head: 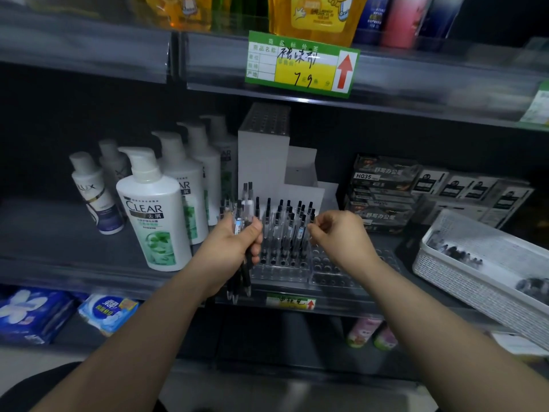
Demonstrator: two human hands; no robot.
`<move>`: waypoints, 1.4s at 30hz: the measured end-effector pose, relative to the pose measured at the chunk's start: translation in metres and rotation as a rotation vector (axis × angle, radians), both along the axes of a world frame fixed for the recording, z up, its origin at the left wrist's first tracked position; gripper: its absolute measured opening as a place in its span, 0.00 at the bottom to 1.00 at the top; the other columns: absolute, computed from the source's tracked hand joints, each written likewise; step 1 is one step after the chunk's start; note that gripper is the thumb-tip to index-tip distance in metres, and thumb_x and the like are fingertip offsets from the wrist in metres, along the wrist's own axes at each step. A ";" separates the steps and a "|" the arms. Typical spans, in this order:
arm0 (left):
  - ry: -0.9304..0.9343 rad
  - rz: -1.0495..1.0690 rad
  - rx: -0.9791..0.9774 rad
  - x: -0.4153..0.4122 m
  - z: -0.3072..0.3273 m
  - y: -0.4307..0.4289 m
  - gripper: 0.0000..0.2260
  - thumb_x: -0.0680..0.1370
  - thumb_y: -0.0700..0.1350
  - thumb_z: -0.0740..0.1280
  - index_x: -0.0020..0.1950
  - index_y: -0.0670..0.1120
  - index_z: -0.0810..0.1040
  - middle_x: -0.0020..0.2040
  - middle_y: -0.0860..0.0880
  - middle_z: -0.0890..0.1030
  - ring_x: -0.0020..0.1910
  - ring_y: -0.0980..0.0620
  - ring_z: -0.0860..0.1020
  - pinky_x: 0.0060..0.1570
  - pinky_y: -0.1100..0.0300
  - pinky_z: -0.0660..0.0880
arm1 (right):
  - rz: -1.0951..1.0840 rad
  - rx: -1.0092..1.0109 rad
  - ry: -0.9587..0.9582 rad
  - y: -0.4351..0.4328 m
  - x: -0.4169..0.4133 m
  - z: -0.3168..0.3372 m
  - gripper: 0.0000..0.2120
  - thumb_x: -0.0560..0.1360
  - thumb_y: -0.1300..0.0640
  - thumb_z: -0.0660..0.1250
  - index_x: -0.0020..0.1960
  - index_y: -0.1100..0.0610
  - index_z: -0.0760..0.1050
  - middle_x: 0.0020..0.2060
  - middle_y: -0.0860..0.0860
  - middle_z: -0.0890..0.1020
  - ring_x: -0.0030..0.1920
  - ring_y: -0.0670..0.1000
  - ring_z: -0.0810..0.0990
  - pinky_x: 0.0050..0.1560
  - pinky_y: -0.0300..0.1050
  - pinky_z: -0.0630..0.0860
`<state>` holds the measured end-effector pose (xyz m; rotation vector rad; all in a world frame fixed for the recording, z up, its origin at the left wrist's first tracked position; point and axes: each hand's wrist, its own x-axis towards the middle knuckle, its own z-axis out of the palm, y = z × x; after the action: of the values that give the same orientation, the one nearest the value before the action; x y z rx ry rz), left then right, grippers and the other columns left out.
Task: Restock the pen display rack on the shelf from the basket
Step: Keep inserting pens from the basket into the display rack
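Fingers (255, 233) of the left hand (228, 251) are clenching round a bundle (242, 233) of pens, with tips hanging below the palm and clicker ends standing above it. Holding them this way is putting a ready supply just beside the rack (282, 270), so the other hand is not needing a trip to the basket (445, 272) for each 1. The right hand (344, 236) is curling its fingertips (315, 230) into a pinch on the top of 1 pen (302, 233) at the right edge of the filled rows, and I am judging that it is seating that pen upright in a hole. The rack is sitting at the front of the shelf (59, 242), between shampoo bottles (153, 203) on the left and dark boxes (383, 191) on the right. Its left block is standing full of upright pens while the block beside it is showing open holes, so the restocking is looking partway done. The basket is resting on the shelf at the far right, well apart from the rack, with a few dark pens lying in it for the next handful
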<state>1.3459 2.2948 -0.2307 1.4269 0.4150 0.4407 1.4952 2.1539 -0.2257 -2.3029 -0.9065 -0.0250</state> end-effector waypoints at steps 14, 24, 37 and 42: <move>0.064 -0.117 0.090 -0.003 -0.004 0.000 0.15 0.79 0.49 0.65 0.58 0.39 0.69 0.37 0.51 0.77 0.37 0.53 0.76 0.45 0.56 0.77 | -0.040 0.044 -0.047 -0.004 -0.008 0.018 0.07 0.74 0.53 0.70 0.50 0.54 0.78 0.41 0.48 0.80 0.41 0.46 0.78 0.43 0.40 0.72; 0.067 -0.114 0.115 -0.014 -0.001 -0.008 0.01 0.78 0.39 0.67 0.48 0.45 0.77 0.36 0.50 0.82 0.35 0.55 0.77 0.38 0.61 0.76 | 0.332 0.233 0.337 0.022 -0.046 0.048 0.08 0.72 0.55 0.73 0.39 0.59 0.80 0.31 0.47 0.78 0.32 0.43 0.73 0.35 0.36 0.71; 0.056 0.174 0.036 -0.043 0.007 0.030 0.09 0.81 0.46 0.62 0.54 0.45 0.80 0.50 0.47 0.86 0.50 0.51 0.84 0.56 0.52 0.78 | 0.229 0.500 0.624 0.038 -0.048 0.056 0.09 0.79 0.67 0.57 0.49 0.62 0.76 0.36 0.55 0.78 0.26 0.45 0.76 0.27 0.38 0.73; 0.077 0.284 0.079 -0.054 0.002 0.044 0.08 0.80 0.48 0.64 0.51 0.47 0.80 0.46 0.51 0.86 0.51 0.52 0.83 0.58 0.56 0.75 | 0.239 0.421 0.610 0.049 -0.051 0.047 0.10 0.79 0.69 0.55 0.49 0.63 0.75 0.33 0.57 0.78 0.27 0.46 0.77 0.31 0.37 0.77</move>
<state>1.2917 2.3384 -0.2282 1.4700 0.6736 0.6380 1.4446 2.2028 -0.1790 -1.6518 -0.7535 0.5126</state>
